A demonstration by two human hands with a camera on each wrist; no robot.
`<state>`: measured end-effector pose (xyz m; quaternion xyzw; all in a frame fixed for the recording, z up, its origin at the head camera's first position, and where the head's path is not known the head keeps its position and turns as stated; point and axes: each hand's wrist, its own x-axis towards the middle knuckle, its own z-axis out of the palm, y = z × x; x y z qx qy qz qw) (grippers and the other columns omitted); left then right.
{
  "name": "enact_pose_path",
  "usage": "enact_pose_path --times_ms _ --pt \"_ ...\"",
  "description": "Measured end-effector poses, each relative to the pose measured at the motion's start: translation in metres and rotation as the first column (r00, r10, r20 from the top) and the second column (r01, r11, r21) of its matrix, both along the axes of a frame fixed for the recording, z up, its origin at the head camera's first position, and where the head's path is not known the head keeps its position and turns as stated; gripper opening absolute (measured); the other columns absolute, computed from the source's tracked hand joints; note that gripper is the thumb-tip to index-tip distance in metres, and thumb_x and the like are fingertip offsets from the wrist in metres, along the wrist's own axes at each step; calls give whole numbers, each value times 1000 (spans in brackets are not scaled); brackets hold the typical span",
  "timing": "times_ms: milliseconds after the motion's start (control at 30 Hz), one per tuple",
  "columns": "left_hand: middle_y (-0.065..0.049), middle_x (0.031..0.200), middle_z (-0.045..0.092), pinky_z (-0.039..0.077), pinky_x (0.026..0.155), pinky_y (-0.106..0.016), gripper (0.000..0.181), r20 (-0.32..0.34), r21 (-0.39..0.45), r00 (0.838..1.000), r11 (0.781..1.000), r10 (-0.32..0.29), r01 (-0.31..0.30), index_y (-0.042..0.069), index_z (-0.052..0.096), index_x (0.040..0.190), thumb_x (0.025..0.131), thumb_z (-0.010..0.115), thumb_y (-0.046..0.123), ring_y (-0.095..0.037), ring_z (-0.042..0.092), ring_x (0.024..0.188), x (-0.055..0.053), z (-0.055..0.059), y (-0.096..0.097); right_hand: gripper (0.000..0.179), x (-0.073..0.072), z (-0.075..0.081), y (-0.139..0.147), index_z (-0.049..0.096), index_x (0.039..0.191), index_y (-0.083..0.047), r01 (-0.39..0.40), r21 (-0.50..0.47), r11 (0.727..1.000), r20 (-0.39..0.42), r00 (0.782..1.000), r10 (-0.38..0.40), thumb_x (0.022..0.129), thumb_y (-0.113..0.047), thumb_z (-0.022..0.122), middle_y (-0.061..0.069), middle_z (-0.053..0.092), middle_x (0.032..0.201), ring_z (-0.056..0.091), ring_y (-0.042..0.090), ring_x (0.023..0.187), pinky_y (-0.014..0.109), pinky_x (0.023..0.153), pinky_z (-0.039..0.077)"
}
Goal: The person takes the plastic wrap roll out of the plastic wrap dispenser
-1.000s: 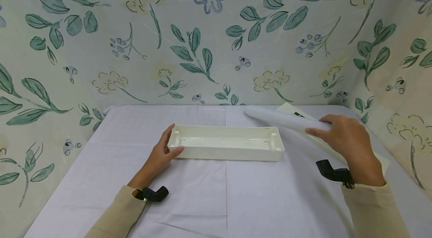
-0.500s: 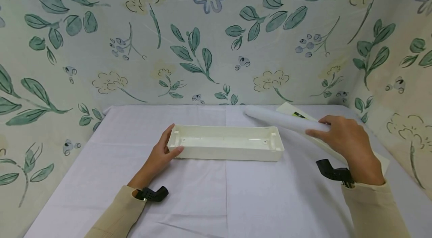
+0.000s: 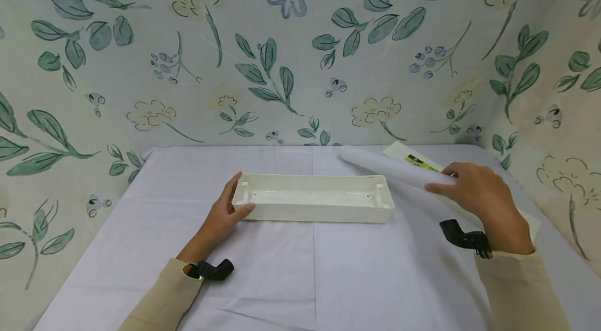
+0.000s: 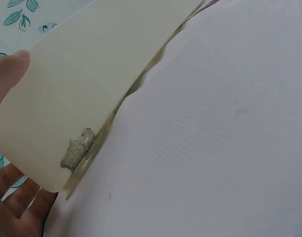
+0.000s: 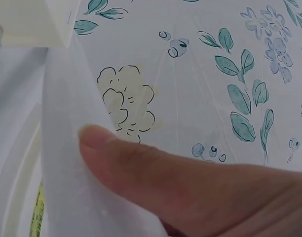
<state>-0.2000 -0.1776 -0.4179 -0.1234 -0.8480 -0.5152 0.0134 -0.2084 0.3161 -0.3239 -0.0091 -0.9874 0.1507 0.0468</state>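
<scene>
A long cream plastic box (image 3: 314, 214), hollow side up, lies on the white cloth in the middle. My left hand (image 3: 230, 208) grips its left end, thumb over the near wall and fingers behind the end. In the left wrist view, the box's outer wall (image 4: 87, 74) has a crusty grey-green patch (image 4: 77, 150) near its lower edge. At the right, my right hand (image 3: 479, 190) grips the near end of a smooth white roll (image 3: 389, 164), its thumb (image 5: 136, 163) pressed along the side. The roll points away to the left, behind the box's right end.
A long flat cream piece (image 3: 462, 209) with a yellow-green label (image 3: 421, 162) lies under and behind the roll, partly hidden by my right hand and forearm. White cloth (image 3: 263, 273) covers the table. Flower-printed fabric (image 3: 291, 59) hangs at the back and both sides.
Slightly more of the yellow-green label shows behind the roll, and its colour has become visible. Both hands keep their grips, and the box stays in place.
</scene>
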Motion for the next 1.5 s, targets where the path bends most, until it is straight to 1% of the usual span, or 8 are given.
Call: enact_pose_path --times_ms 200,400,633,867,1033,1367,1500 --pt "-12 159 17 30 109 -53 83 7 -10 1000 1000 11 -10 19 9 156 94 64 27 -33 24 143 -1 -1 -1 77 -2 -2 1 58 120 8 -3 -4 1000 26 1000 3 73 -49 80 32 57 108 53 38 77 35 51 42" --pt "-13 159 17 29 110 -53 83 11 -10 1000 1000 13 -13 19 10 156 93 64 27 -34 24 142 -2 -2 -1 79 -4 -3 5 56 124 8 -5 -13 1000 84 996 6 75 -51 77 32 56 112 52 38 81 36 54 42" --pt "-12 159 17 30 109 -53 83 12 -9 1000 1000 13 -13 19 10 156 93 64 28 -34 25 142 -2 -2 0 82 -4 -3 5 56 125 5 -6 -29 1000 140 990 10 74 -55 76 32 55 115 52 41 84 36 56 44" --pt "-13 159 17 30 109 -53 83 6 -4 1000 1000 9 -9 18 10 156 94 64 27 -34 25 142 -2 -2 0 82 -5 -4 8 54 127 4 -12 -40 999 203 979 20 75 -56 75 33 53 117 50 43 89 42 61 43" --pt "-12 159 16 30 109 -54 83 6 -7 1000 1000 12 -12 19 10 156 93 64 28 -34 24 143 -2 -3 0 80 -6 -5 9 54 124 4 -23 -34 999 215 976 30 75 -55 75 33 53 114 50 43 88 44 62 42" --pt "-11 160 16 28 110 -53 84 15 6 1000 1000 10 -10 20 9 156 93 64 28 -32 23 143 -2 -4 0 73 -8 -11 12 56 117 2 -21 -54 998 234 972 33 73 -52 78 28 57 104 53 39 81 37 57 44" --pt "-11 160 16 28 110 -54 84 12 4 1000 1000 9 -9 19 10 156 93 64 28 -33 23 143 -2 -4 -1 74 -10 -12 14 56 119 3 -32 -60 998 243 969 45 74 -52 77 28 58 104 53 38 80 37 57 44"
